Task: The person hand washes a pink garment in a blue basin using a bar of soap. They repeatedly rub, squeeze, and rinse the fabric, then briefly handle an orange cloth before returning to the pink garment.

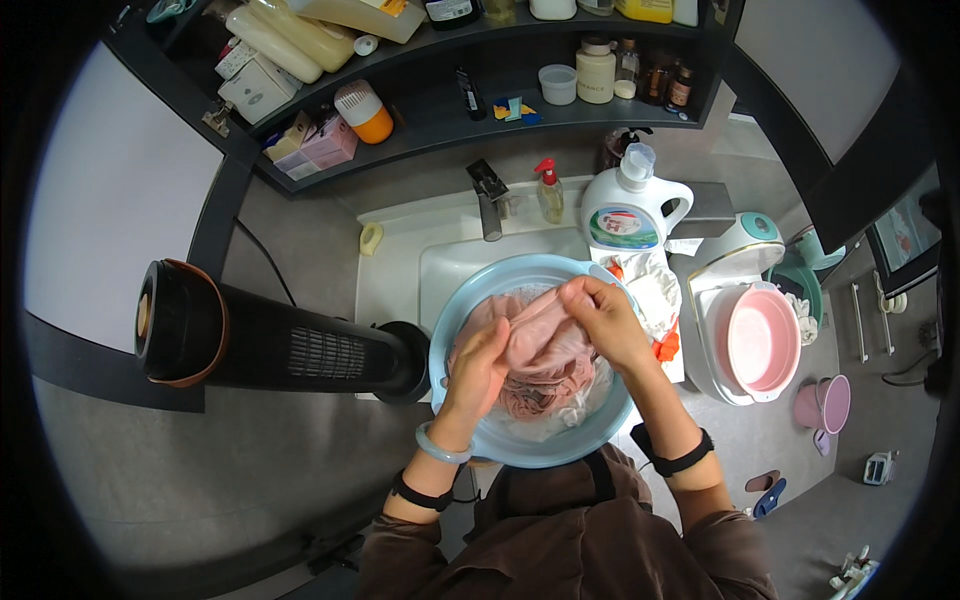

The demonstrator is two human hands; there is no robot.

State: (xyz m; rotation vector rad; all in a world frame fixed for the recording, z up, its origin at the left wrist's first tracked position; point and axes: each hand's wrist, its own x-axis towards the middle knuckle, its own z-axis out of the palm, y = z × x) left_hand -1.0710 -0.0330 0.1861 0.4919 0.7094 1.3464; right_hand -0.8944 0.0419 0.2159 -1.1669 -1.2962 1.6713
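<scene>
A pink cloth garment (546, 334) is bunched above a light blue plastic basin (536, 454), its lower part lying in the basin among suds and some white fabric (574, 412). On the garment's left side, my left hand (478, 367) holds a fold, thumb uppermost. My right hand (606, 319) pinches the cloth's upper right edge between thumb and fingers. Both hands are over the basin, a short way apart, with the cloth stretched between them. The fingertips of my left hand are partly hidden by the garment.
The basin rests over a white sink (450, 266) below a faucet (489, 206). A black tower fan (300, 349) leans in from the left. To the right are a white detergent jug (628, 206), white cloth (652, 292) and a pink basin (763, 341). An open cabinet (435, 131) hangs ahead.
</scene>
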